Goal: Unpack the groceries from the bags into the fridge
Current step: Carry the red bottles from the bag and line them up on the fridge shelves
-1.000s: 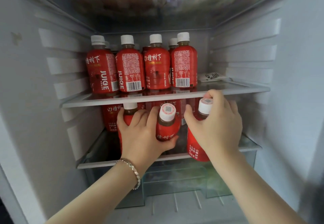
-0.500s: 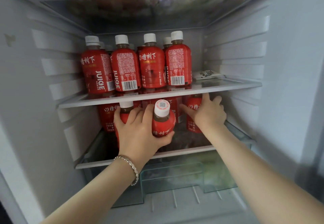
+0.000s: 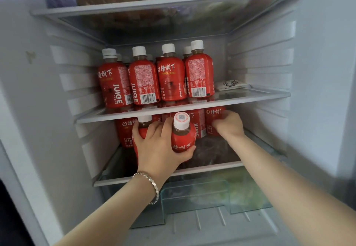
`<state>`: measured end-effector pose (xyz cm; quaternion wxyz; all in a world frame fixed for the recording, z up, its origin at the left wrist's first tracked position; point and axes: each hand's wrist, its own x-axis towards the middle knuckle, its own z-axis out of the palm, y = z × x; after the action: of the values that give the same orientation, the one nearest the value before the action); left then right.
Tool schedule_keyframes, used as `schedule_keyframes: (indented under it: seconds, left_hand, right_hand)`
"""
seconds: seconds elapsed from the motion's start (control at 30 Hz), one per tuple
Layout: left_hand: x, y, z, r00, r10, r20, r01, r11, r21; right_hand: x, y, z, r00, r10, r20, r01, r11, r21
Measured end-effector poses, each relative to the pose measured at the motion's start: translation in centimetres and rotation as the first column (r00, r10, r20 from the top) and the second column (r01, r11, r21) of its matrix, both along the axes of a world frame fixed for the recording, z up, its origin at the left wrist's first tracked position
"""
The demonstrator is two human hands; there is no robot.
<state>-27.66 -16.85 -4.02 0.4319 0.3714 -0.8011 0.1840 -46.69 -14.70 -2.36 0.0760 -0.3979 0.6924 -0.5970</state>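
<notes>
**Interior of the fridge (image 3: pixel 57 122), head view.** The left hand (image 3: pixel 159 147) is gripping two red juice bottles at once. The front bottle (image 3: pixel 182 140), white-capped and tilting toward the viewer, is sitting in the fork between thumb and forefinger. The second bottle (image 3: pixel 143 128) is standing on the far side of the fingers, which are wrapping over its shoulder. Both are being held in the space above the lower shelf (image 3: pixel 212 166), just under the rim of the middle shelf (image 3: pixel 250 100); whether their bases are touching the glass cannot be told.

To the right of this grip and deeper in, the right hand (image 3: pixel 229 124) is curling its fingers round the rear bottle (image 3: pixel 213 118), which is standing upright at the back of the same shelf. Above both grips, a row of bottles (image 3: pixel 171 80) is standing on the middle shelf, with a white packet (image 3: pixel 231 85) lying to its right. A bracelet (image 3: pixel 152 186) is circling the left wrist, and the crisper drawer (image 3: pixel 192 193) is lying beneath both wrists.
</notes>
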Motion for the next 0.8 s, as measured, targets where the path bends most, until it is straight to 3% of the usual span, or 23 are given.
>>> schedule_keyframes:
  seconds: [0.07,0.13,0.17,0.2,0.27,0.37,0.43,0.47,0.53,0.57,0.63,0.7,0.8]
  left_hand:
    - [0.0,-0.1,-0.1,1.0,-0.003,-0.007,0.003,1.0,-0.012]
    - [0.0,-0.3,-0.1,1.0,-0.011,0.009,0.011,1.0,-0.018]
    - [0.0,-0.3,0.0,1.0,-0.013,0.021,0.013,1.0,-0.009]
    - [0.0,-0.3,0.2,0.999,-0.02,0.033,0.02,1.0,0.016]
    - [0.2,-0.3,0.2,0.998,-0.05,0.029,0.048,0.997,0.063]
    - [1.3,-0.8,0.0,0.986,-0.166,0.026,0.164,0.985,0.055]
    - [2.1,-1.5,-0.7,0.975,-0.221,0.027,0.221,0.975,0.017]
    - [2.5,-1.8,-1.2,0.969,-0.245,-0.002,0.245,0.969,-0.008]
    - [3.2,-2.1,-2.2,0.949,-0.281,-0.146,0.284,0.959,0.001]
    - [3.4,-2.0,-2.5,0.929,-0.285,-0.235,0.306,0.951,0.054]
    - [3.8,-1.6,-2.5,0.876,-0.24,-0.419,0.349,0.915,0.204]
    - [4.2,-1.6,-1.8,0.811,-0.152,-0.565,0.408,0.839,0.359]
    - [4.7,-2.1,-1.2,0.786,-0.106,-0.609,0.444,0.783,0.436]
  right_hand:
    - [2.8,2.4,0.6,0.927,0.374,0.033,-0.36,0.911,-0.202]
    - [5.6,3.9,0.3,0.722,0.692,-0.017,-0.686,0.712,-0.151]
    - [6.7,3.9,0.0,0.683,0.728,-0.062,-0.731,0.678,-0.076]
    - [7.4,3.5,-0.4,0.703,0.702,-0.11,-0.71,0.703,-0.051]
    - [8.1,2.9,-0.7,0.827,0.534,-0.176,-0.559,0.814,-0.158]
    - [8.5,2.8,-1.1,0.94,0.318,-0.126,-0.342,0.875,-0.344]
    - [8.4,2.7,-1.9,0.962,0.271,0.021,-0.242,0.891,-0.383]
    - [8.2,2.7,-2.2,0.946,0.278,0.166,-0.19,0.892,-0.41]
    - [7.8,2.2,-2.5,0.862,0.297,0.41,-0.104,0.897,-0.43]
    - [7.6,2.1,-2.4,0.851,0.278,0.445,-0.082,0.909,-0.41]
    - [7.5,1.5,-1.7,0.891,0.244,0.383,-0.103,0.93,-0.353]
    - [8.0,1.0,-0.9,0.95,0.23,0.213,-0.165,0.945,-0.284]
    - [8.7,0.6,-0.3,0.981,0.187,0.043,-0.178,0.969,-0.171]
